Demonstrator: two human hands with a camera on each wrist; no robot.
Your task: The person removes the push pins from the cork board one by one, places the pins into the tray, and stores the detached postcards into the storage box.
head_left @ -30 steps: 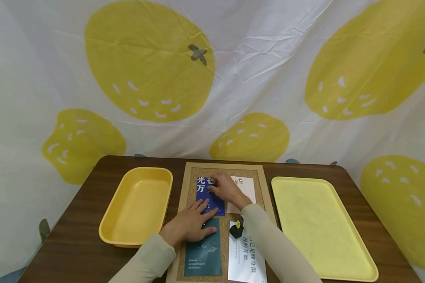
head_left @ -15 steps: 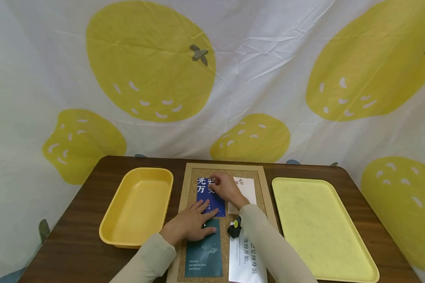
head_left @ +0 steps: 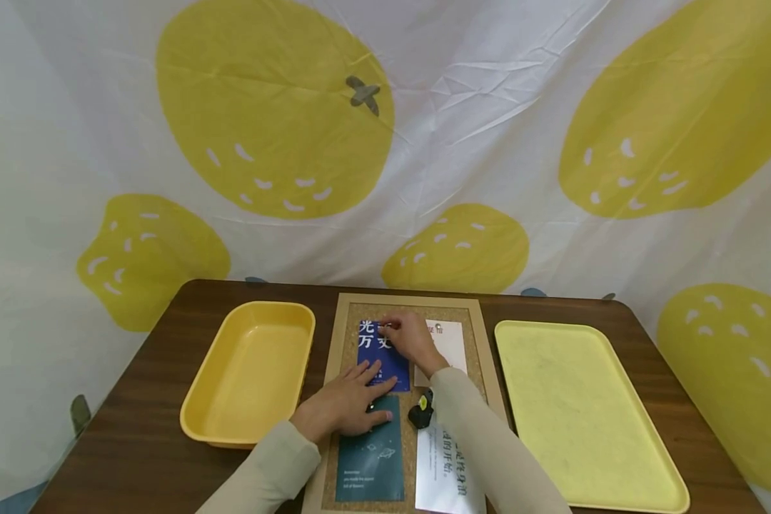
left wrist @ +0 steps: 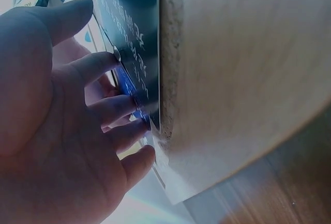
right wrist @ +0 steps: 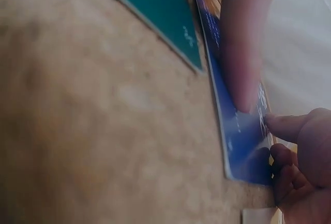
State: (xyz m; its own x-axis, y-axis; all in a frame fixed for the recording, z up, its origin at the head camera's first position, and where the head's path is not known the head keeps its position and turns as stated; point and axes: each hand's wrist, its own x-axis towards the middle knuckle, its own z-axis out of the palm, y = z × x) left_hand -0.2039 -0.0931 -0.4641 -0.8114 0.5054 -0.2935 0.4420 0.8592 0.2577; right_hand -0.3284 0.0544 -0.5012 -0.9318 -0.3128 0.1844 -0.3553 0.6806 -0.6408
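Pulling sideways could tear or shift the blue card [head_left: 389, 363], on the corkboard [head_left: 375, 311] with the left hand [head_left: 342, 403] spread wide over its lower part; what the right hand [head_left: 412, 337] pinches at its top, if anything, I cannot tell.

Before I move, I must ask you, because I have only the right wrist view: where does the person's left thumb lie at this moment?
Observer: The left hand is spread, and its thumb lies over the upper part of the dark teal paper card.

Operator: Thank you. How many cards are on the brown cork board with the pale frame?

Observer: Four: the teal one, the deep blue paper card, the upper white paper card and the lower white paper card.

Operator: And what is placed at the right side of the board?

Observer: A shallow, pale yellow rectangular tray, on the dark brown table.
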